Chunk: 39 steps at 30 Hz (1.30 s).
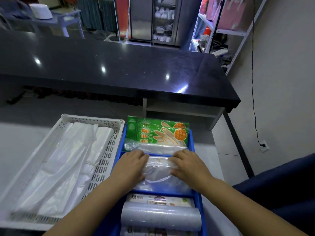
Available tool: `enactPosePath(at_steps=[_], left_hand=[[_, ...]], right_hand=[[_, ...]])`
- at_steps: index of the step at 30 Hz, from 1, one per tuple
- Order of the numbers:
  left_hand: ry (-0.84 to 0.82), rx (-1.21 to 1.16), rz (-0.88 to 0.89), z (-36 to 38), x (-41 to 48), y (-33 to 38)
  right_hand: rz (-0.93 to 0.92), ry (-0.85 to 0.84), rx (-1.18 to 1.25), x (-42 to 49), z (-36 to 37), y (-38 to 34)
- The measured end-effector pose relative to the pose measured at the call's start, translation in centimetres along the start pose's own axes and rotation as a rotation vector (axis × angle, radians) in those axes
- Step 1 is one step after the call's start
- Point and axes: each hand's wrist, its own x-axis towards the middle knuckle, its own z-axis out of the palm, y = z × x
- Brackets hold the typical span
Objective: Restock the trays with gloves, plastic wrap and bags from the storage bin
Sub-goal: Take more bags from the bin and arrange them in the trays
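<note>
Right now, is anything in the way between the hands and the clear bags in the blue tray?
Nothing visible. The left hand and right hand already lie flat on the clear bags in the middle compartment of the blue tray, one at each side, with no object between them and the plastic.

Green glove packet (pixel 163 134): "手套" legible.

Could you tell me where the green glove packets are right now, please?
The green glove packets stand in the far compartment of the blue tray, right of the white basket, beyond both hands.
</note>
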Motion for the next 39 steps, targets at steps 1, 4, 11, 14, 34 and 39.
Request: enactPosePath(at_steps=[1, 4, 11, 14, 34, 39], left_hand=[[0.012, 0.008, -0.013, 0.0, -0.1, -0.2], [0.032, -0.012, -0.015, -0.5, -0.8, -0.5], [-0.002, 0.269, 0.035, -1.4, -2.1, -0.4], [0.006, 0.308, 0.010, -1.8, -2.3, 0.1], [-0.057, 0.007, -0.304, -1.5, -8.8, 0.3], [0.167, -0.162, -0.372, -2.3, -14.8, -1.5]], right_hand=[[-0.002, 0.019, 0.008, -0.1, 0.0, 0.0], [-0.023, 0.005, 0.029, -0.7, 0.0, 0.0], [-0.028, -0.136, -0.024, -0.7, -0.3, 0.2], [-0.047, -0.158, -0.051, -0.6, -0.7, 0.2], [-0.269, -0.236, -0.128, -1.3, -1.4, -2.7], [-0.160, -0.060, -0.099, -1.9, -2.6, -6.9]])
